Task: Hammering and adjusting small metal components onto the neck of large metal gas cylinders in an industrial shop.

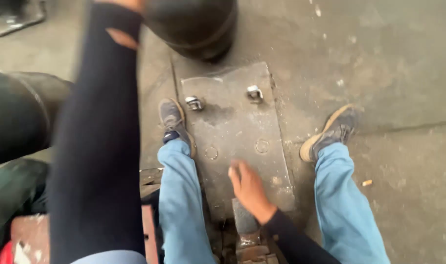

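My right hand (248, 188) hovers, blurred, over the near end of a grey steel plate (232, 127) that lies on the floor between my feet. Its back faces me and its fingers are curled, so the palm is hidden. The plate carries two bright bolts (194, 102) (254, 93) at its far end and two round marks nearer me. My left arm, in a dark torn sleeve (98, 146), stretches up to the top edge beside a black rounded object (193, 24). Only the wrist shows there; the hand is cut off.
My legs in blue jeans (181, 195) straddle the plate, with the shoes (173, 117) (333, 132) on either side. A black cylinder (17, 112) lies at the left. A rusty metal block (247, 234) sits below my right wrist. Stained concrete floor (394, 73) spreads to the right.
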